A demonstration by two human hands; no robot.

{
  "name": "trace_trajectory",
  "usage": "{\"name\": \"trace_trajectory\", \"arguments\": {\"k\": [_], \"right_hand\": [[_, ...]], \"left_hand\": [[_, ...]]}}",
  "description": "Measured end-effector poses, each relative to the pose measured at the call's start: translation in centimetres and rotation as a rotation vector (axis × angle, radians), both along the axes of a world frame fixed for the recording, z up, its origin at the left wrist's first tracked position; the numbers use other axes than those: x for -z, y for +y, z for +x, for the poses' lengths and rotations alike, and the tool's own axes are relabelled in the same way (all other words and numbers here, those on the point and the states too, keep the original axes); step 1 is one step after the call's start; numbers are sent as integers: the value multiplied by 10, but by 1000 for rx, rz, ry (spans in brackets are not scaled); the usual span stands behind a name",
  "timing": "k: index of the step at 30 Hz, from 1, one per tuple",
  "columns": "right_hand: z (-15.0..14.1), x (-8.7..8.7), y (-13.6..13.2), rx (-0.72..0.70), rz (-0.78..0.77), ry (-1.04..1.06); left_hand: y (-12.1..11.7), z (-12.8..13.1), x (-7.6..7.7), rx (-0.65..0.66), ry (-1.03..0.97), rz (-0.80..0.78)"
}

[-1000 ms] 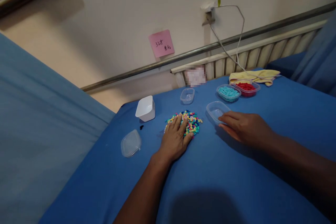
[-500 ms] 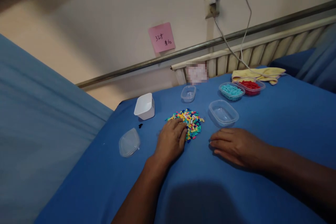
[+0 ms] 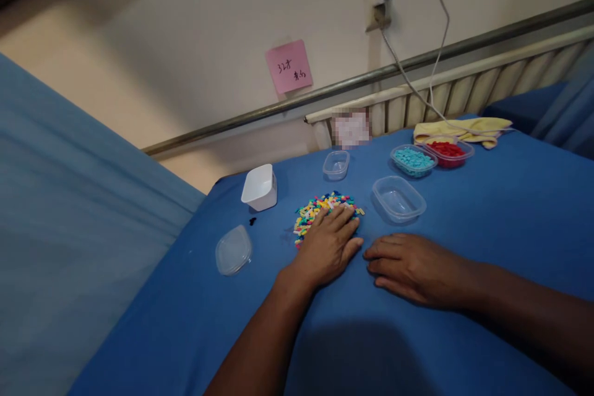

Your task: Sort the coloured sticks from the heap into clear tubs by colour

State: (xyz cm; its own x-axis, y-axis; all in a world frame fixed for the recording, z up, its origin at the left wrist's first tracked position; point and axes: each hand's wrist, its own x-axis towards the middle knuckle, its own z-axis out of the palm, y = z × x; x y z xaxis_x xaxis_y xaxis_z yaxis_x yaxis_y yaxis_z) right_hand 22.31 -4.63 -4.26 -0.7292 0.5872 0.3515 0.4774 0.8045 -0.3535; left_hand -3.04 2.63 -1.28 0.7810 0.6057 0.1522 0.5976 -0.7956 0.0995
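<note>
Head view: multicoloured pieces point(image 3: 306, 215) under flat, unclenched left grip point(image 3: 326, 244), near loose right grip point(image 3: 406, 267)

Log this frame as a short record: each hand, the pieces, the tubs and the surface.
Left hand: fingers spread over a mixed-colour pile of small pieces
Right hand: palm down beside the left hand, holding nothing visible
Filled tubs: turquoise pieces in one, red pieces in the other
Other containers: larger see-through tub, smaller see-through tub, white box
Surface: blue cover

The left hand point(image 3: 327, 242) points forward and the right hand point(image 3: 411, 266) inward, both palm down.
</note>
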Motion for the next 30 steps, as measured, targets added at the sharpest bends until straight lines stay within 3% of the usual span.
{"name": "trace_trajectory", "arguments": {"k": [3,8,10,13,17,23,27,30], "right_hand": [[2,0,1,0,-7,10],[4,-3,2,-10,-10,33],[4,-4,1,7,1,48],[3,-1,-1,60,15,76],[0,10,-2,126,4,93],[-15,27,-1,292,-10,81],[-46,27,17,407,-42,112],[-69,24,50,550,-149,165]], "left_hand": [[2,1,-2,-58,48,-4],[11,-31,-3,-144,-41,51],[17,-43,0,-171,-93,82],[28,-53,11,-316,-178,98],[38,-53,28,-468,-170,-48],[35,-45,31,-383,-249,-229],[37,-50,25,-513,-432,-204],[42,-55,23,-675,-398,-205]]}}
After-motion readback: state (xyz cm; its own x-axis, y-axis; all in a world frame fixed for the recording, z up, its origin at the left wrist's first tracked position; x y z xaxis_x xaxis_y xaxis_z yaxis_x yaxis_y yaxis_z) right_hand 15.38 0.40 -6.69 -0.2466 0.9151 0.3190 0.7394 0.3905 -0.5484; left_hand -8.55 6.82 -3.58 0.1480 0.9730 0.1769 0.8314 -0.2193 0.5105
